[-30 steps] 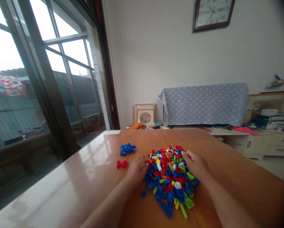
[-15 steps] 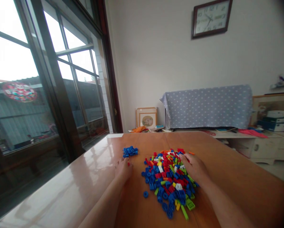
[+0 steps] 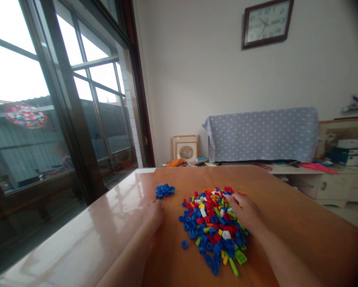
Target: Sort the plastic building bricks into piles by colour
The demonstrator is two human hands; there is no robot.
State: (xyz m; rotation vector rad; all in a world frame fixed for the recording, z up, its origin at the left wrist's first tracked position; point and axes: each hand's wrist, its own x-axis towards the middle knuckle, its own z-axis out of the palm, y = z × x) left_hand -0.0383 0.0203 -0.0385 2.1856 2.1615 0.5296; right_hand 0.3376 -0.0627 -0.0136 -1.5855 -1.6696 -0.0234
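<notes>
A large heap of mixed toy building bricks [image 3: 210, 219] in red, blue, green, white, yellow and orange lies on the wooden table. My right hand [image 3: 247, 211] rests against the heap's right side, its thumb and fingers apart over the bricks. Left of the heap, my left hand [image 3: 153, 214] is low over the table with its fingers curled in. What those fingers hold, if anything, is hidden. Just beyond them sits a small separate cluster of blue bricks [image 3: 165, 191].
The table [image 3: 173, 263] has a glossy brown top. One blue round piece [image 3: 184, 244] lies off the heap's left edge, and an orange piece [image 3: 242, 193] lies past its far right. A cloth-covered object [image 3: 262, 135] stands on a cabinet behind; a glass window wall runs along the left.
My left hand has drawn slightly back and left and turned a little; the small red piece seen at its fingers is out of sight. My right hand stays in place.
</notes>
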